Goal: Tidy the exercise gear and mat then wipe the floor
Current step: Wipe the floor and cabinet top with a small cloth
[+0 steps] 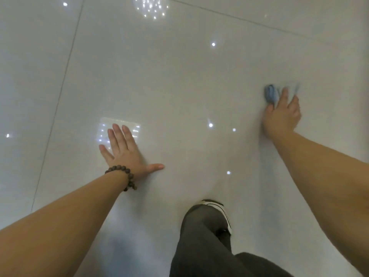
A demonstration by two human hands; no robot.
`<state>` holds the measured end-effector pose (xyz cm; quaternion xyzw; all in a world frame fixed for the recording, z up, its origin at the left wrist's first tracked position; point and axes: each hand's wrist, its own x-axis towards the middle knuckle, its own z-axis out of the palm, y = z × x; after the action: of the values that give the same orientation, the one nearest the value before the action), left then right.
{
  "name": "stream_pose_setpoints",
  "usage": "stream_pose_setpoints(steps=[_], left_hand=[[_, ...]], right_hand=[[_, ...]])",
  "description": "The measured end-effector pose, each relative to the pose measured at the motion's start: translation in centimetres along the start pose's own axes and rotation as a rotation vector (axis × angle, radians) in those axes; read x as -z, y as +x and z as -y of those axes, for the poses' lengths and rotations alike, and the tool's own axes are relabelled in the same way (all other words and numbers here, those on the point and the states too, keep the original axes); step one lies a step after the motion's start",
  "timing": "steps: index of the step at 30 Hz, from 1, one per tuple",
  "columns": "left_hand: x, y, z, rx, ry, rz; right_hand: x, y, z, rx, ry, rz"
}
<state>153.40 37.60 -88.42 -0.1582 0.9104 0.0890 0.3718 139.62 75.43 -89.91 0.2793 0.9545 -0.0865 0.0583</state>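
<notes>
A glossy white tiled floor [179,86] fills the view. My right hand [282,114] presses a blue cloth [271,93] onto the floor at the right; the cloth is blurred and bunched under my fingers. My left hand [127,150] lies flat on the floor at the left, fingers spread, holding nothing. A dark bead bracelet [124,176] circles the left wrist. No exercise gear or mat is in view.
My bent leg in dark trousers [203,240] and a dark shoe with a white sole [219,210] are on the floor at bottom centre. Grout lines [60,92] run along the left and across the top right. Ceiling lights reflect in the tiles.
</notes>
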Motion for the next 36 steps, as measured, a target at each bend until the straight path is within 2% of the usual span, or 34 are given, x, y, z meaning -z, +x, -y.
stream_pose_setpoints(steps=[1,2,3,7,8,10,12,13,15,18,20,23,26,29,33,36], left_hand=[[0.0,0.0,-0.1,-0.001,0.005,0.002],[0.0,-0.1,0.0,-0.004,0.009,0.003],[-0.1,-0.2,0.0,-0.008,0.016,0.000],[-0.2,-0.1,0.0,-0.008,0.012,-0.018],[-0.2,-0.1,-0.1,-0.005,0.014,-0.028],[-0.2,-0.2,-0.3,-0.004,0.013,-0.043],[-0.2,-0.5,-0.2,-0.018,0.012,-0.054],[-0.2,-0.6,-0.1,-0.026,0.015,-0.056],[-0.1,-0.9,0.0,-0.038,0.013,-0.053],[-0.2,-1.2,0.2,-0.052,0.005,-0.072],[-0.6,-1.4,0.4,-0.067,0.010,-0.108],[-0.7,-1.6,0.7,-0.080,0.033,-0.165],[-1.6,-3.4,0.1,-0.206,0.083,-0.228],[-4.0,-5.2,-0.1,-0.344,0.160,-0.156],[-4.4,-4.6,0.4,-0.385,0.233,0.000],[-4.7,-4.1,0.7,-0.387,0.256,0.004]], right_hand=[[-0.2,-1.0,1.9,-0.103,0.024,0.004],[-0.7,-2.8,4.0,-0.114,0.023,0.019],[-1.5,-5.2,5.9,-0.024,0.017,0.035],[-5.1,-19.3,8.9,0.730,0.001,0.068],[-5.2,-22.1,8.4,0.865,0.004,0.116],[-5.1,-24.1,6.4,1.019,0.011,0.206],[-4.6,-22.2,4.2,0.994,-0.020,0.215],[-4.2,-20.5,2.9,0.908,-0.029,0.186],[-2.6,-16.5,-0.4,0.595,-0.020,0.108],[2.9,-12.1,-6.2,0.128,0.122,0.053],[6.6,-12.3,-9.4,0.040,0.155,-0.005],[9.3,-15.9,-10.5,0.179,0.196,-0.074],[8.1,-20.4,-9.6,0.238,0.264,-0.053],[4.4,-23.6,-6.2,0.366,0.221,0.004],[-3.1,-26.5,0.5,0.734,-0.055,0.062],[-5.1,-26.1,2.5,0.849,-0.151,0.061]])
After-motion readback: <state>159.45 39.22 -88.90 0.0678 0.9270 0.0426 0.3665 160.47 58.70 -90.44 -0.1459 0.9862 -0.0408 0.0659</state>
